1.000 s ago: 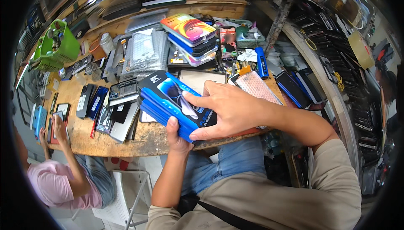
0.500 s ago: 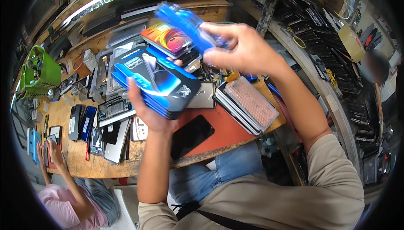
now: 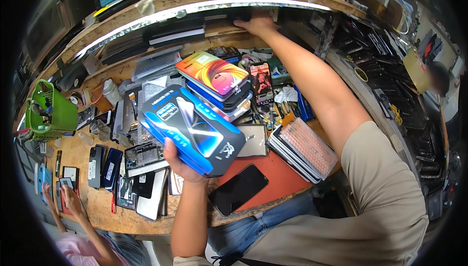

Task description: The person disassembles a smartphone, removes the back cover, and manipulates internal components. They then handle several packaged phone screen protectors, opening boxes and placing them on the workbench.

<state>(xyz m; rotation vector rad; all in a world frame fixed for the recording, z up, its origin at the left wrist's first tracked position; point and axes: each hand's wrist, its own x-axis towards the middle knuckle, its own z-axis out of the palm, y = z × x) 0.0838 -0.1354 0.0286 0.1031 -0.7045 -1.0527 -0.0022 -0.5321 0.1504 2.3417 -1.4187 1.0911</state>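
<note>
My left hand is closed on a small stack of flat black-and-blue boxes, tilted above the bench, the top one bearing a picture of a phone. Only the thumb and palm edge show on the near side, with fingertips at the far edge. My right arm stretches far forward, and my right hand is at the back shelf, under the light strip. Its fingers are mostly hidden in shadow there, so what it holds, if anything, does not show. Behind the boxes is a pile topped by a colourful box.
A black phone lies on the red mat. To its right is a stack topped with bubble wrap. Phones and parts crowd the left, near a green basket. A co-worker's hands hold a small device at far left.
My right hand has moved from above the boxes, where it held a blue plastic-wrapped item, forward to the back shelf. That item is no longer visible. My left hand keeps its boxes.
</note>
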